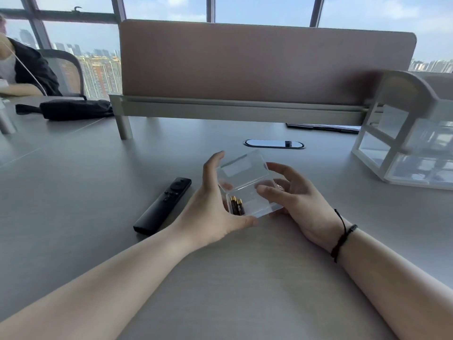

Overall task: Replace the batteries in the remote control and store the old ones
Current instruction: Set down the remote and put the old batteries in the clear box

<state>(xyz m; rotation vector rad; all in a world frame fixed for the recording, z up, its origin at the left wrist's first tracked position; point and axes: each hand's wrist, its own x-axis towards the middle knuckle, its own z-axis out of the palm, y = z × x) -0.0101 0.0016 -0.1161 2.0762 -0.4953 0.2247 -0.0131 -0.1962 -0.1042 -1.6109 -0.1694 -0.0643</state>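
Now clear box (247,187) between both hands.

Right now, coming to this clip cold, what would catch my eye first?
Centre frame, the left hand and right hand cup a small clear plastic box with its lid up, black-and-gold batteries lying in its near left corner. Just left of the hands, a black remote control lies on the grey desk. A white drawer organiser stands at the far right.
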